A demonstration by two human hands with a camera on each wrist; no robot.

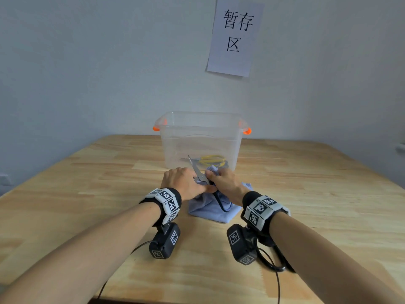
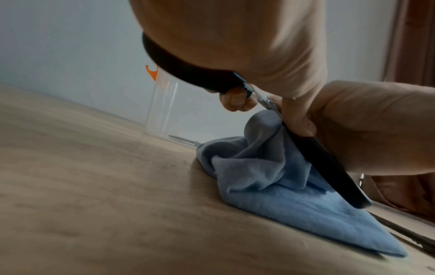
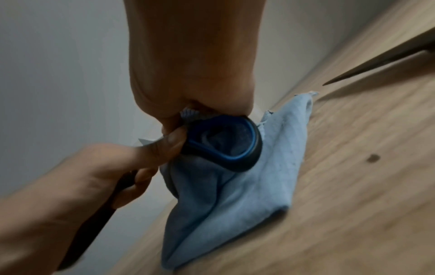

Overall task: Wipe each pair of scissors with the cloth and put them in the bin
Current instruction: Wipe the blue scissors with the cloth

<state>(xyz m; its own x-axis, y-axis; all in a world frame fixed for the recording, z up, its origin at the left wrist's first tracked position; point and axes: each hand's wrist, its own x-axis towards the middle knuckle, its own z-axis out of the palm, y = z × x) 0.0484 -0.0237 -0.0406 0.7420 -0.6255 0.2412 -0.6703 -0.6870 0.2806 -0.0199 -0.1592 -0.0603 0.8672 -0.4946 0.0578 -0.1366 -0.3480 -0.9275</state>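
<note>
Wooden counter (image 1: 87,194), frame centre: left hand (image 1: 184,181) grips black-handled scissors (image 1: 198,171); right hand (image 1: 225,183) pinches blue cloth (image 1: 210,211) against them. Wiping underway; next, transfer into bin (image 1: 200,137) behind.

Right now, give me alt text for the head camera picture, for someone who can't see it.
Two hands meet over a wooden table: the left hand holds a pair of scissors, blades pointing up and away, while the right hand rubs a blue cloth against them. Behind stands a clear plastic bin with orange latches and something yellow inside, below a paper sign on the wall.
</note>
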